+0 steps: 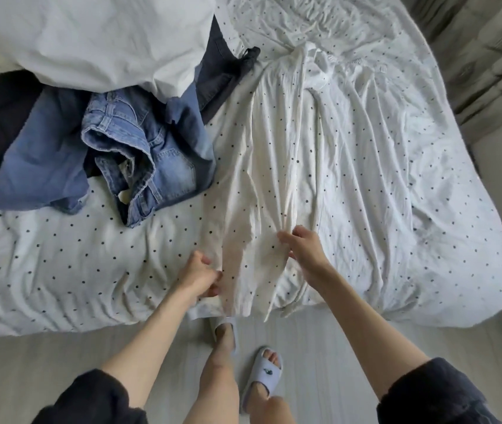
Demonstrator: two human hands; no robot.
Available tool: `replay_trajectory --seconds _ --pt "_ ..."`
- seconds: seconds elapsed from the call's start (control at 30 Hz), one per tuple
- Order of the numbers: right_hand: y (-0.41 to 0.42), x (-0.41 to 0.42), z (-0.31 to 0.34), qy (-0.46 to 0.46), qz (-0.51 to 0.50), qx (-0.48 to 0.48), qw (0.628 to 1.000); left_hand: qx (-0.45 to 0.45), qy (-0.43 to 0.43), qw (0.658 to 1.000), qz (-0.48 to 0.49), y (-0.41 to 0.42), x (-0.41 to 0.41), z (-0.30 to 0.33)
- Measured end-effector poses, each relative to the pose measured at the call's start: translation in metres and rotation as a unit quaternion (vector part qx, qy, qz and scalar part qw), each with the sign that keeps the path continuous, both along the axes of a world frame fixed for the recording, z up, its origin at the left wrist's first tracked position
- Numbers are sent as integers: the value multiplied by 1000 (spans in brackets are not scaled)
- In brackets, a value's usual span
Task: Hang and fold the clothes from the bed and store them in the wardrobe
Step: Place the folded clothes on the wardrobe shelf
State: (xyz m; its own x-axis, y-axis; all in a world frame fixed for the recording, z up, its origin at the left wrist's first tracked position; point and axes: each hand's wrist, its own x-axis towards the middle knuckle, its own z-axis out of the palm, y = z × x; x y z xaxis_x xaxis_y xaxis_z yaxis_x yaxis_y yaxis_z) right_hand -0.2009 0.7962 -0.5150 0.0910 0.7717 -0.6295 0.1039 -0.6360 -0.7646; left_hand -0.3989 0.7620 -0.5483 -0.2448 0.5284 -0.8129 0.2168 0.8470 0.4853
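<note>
Folding barely started: left hand [202, 275] and right hand [300, 247] both pinch the dotted white garment [262, 166]; jeans [139, 166] and dark clothes [222, 65] wait at 10 o'clock.

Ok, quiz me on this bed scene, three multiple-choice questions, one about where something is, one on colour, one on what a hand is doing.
1. The crumpled blue denim jeans lie: A) left of the white dotted garment B) on the floor C) right of it.
2. The slippers are: A) red B) light blue C) black.
3. The left hand is: A) flat and open B) gripping the garment's edge C) holding a hanger.

Answers: A, the jeans sit left; B, pale blue straps; B, fingers curl on the fabric.
</note>
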Motion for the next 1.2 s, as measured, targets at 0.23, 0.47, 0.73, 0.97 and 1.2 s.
replay_trajectory --seconds 0.23,0.47,0.73,0.97,1.2 --pt "-29 14 -10 27 70 -3 997 196 23 972 -126 -5 47 -3" --pt "-51 23 -28 66 69 -19 995 175 -19 982 -66 -2 72 -27" --pt "-85 37 -18 -33 6 -24 999 179 96 978 41 -26 26 -13" --pt "-110 9 13 -31 18 -22 999 253 108 960 -57 -36 -29 20" --pt "-116 3 60 -27 -48 39 998 281 160 940 -105 -28 -42 55"
